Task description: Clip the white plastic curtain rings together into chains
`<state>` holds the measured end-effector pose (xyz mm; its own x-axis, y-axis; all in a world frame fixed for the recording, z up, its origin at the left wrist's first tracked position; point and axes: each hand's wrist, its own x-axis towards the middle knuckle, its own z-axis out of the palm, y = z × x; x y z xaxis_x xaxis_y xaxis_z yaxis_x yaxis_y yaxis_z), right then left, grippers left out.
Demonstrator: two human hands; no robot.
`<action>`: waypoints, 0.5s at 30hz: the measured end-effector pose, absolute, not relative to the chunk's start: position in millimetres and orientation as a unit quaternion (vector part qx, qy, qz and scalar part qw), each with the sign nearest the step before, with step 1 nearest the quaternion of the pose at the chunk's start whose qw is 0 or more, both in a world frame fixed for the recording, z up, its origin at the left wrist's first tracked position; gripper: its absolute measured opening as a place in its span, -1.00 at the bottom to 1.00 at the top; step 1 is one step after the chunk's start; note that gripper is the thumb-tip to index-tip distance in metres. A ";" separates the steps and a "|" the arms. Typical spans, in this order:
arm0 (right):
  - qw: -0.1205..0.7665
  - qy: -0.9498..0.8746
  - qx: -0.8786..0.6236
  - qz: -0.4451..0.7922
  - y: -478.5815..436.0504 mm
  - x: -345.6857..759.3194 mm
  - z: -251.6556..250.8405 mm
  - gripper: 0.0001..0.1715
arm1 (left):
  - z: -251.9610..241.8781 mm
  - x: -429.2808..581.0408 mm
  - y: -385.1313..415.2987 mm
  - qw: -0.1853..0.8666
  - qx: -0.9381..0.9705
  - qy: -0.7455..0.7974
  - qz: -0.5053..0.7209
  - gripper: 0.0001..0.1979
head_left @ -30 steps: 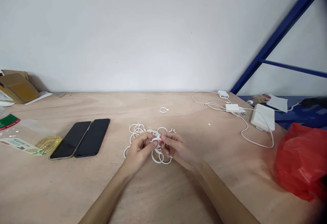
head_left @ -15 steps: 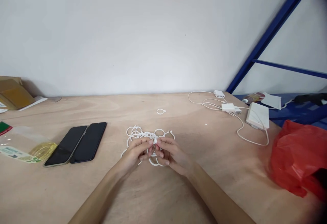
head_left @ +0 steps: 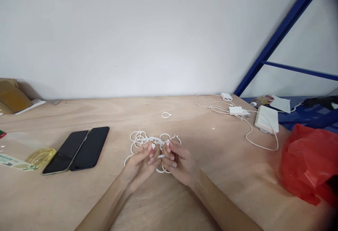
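Observation:
A pile of thin white plastic rings lies on the wooden table, several with a small knob at the joint. Above its near side, my left hand pinches a small white end piece between thumb and forefinger. Close by on the right, my right hand pinches a small white eyelet in the same way. The two pieces look like the ends of one white plastic ring, but my fingers hide the part between. A single white ring lies apart, beyond the pile.
Two dark phones and a clear bottle with yellow oil are at the left. A cardboard box stands behind them. To the right are white chargers with cables, a white box and a red plastic bag.
My fingertips, together before, have drawn apart sideways, each with a small white end in its pinch. The view has shifted slightly; the pile looks much the same.

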<state>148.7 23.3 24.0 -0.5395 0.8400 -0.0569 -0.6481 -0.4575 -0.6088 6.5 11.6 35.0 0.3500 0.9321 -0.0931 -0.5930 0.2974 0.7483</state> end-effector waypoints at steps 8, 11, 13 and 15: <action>0.466 -0.387 -0.355 0.712 25.7 152.7 30.5 -0.68 | 25.4 -8.4 20.6 0.542 0.527 0.418 0.504 -0.71; 0.510 -0.443 -0.466 0.571 48.5 161.3 27.0 -0.63 | 19.2 -13.6 21.6 0.335 0.653 0.471 0.489 -0.79; 0.493 -0.519 -0.540 0.442 74.4 166.4 20.6 -0.61 | 13.8 -14.5 20.9 0.219 0.716 0.482 0.455 -0.85; 0.388 -0.627 -0.616 0.276 103.4 168.6 12.6 -0.60 | 9.3 -14.0 20.0 0.150 0.752 0.490 0.415 -0.86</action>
